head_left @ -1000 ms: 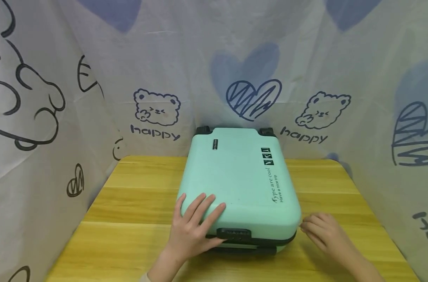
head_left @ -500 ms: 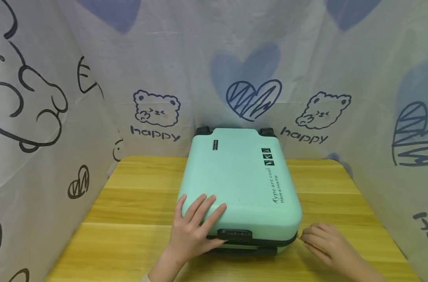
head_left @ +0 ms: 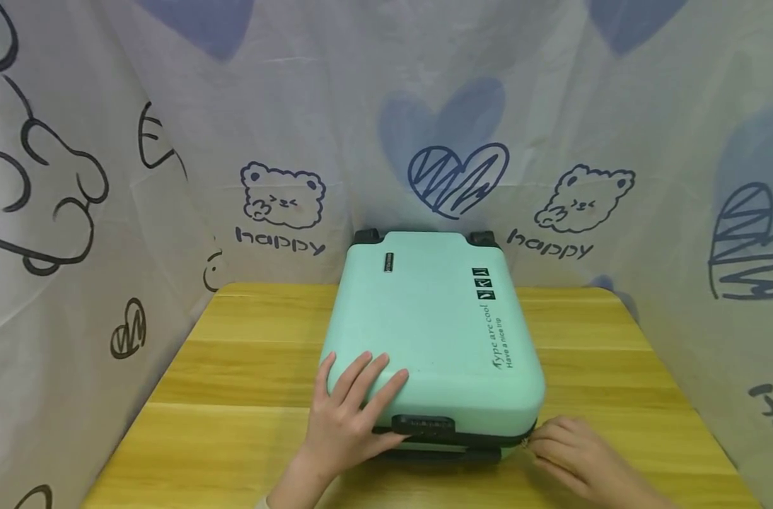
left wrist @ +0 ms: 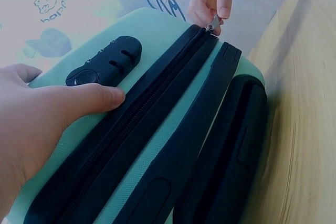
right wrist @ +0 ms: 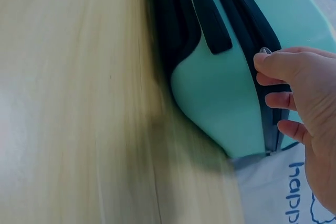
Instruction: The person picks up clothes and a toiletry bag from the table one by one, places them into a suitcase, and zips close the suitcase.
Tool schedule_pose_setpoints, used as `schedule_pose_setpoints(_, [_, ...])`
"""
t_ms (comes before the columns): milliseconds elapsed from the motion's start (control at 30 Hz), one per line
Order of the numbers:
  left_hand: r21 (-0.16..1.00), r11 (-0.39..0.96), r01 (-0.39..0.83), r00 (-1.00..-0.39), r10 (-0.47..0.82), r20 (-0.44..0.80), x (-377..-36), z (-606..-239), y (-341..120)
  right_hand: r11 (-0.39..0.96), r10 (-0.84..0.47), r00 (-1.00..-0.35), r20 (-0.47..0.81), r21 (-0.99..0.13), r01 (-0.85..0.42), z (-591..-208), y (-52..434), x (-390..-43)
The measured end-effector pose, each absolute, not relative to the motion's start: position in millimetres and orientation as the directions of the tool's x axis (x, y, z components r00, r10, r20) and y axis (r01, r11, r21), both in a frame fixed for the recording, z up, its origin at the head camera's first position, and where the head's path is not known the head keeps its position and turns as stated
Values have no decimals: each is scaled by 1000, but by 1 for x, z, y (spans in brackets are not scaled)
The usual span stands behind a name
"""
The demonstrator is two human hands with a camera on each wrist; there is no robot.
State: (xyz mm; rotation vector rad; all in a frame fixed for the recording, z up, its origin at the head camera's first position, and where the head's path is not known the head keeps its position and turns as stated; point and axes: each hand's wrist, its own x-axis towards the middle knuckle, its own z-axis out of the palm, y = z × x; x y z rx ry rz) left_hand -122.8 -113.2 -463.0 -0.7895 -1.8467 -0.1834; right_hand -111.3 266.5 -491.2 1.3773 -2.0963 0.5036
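Note:
A mint-green hard-shell suitcase (head_left: pixel 424 318) lies flat on the table, its lid side up. On the lid's front left corner my left hand (head_left: pixel 344 417) rests with fingers spread, the thumb against the front edge beside the black combination lock (left wrist: pixel 105 64). My right hand (head_left: pixel 571 456) is at the front right corner, pinching the metal zipper pull (left wrist: pixel 213 23) between thumb and forefinger. The black zipper band (left wrist: pixel 136 114) runs along the front side, above a black carry handle (left wrist: pixel 178 129). In the left wrist view, the zipper teeth are closed along the front.
The yellow wood-grain table (head_left: pixel 252 353) extends to both sides of the suitcase. Behind it hangs a pale printed cloth (head_left: pixel 354 106) with hearts and bears, also covering both sides. Black wheels (head_left: pixel 484 239) at the suitcase's far end stand close to the cloth.
My right hand, with the zipper pull, has moved left and slightly toward me around the suitcase's front right corner. My left hand has stayed in place on the lid.

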Motion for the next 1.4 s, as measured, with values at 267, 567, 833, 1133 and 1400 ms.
schedule_pose_setpoints(267, [-229,774,591,-217,426,878,-122,-463,-113,417,-688,-322,650,-9,-909,-494,258,-106])
schedule_pose_setpoints(567, [-214,768,603,-232,425,875,-122,-463,-113,427,-698,-286,657,61,-902,-499,239,-101])
schedule_pose_setpoints(833, [-213,765,608,-234,429,872,-121,-463,-113,485,-605,-250,756,101,-869,-513,218,-95])
schedule_pose_setpoints(1133, [-212,759,616,-228,429,874,-122,-463,-113,389,-410,-680,608,-558,-733,-530,215,-79])
schedule_pose_setpoints(1400, [-213,758,617,-236,436,868,-122,-464,-113,-304,-749,-647,-142,-794,527,-523,236,-90])
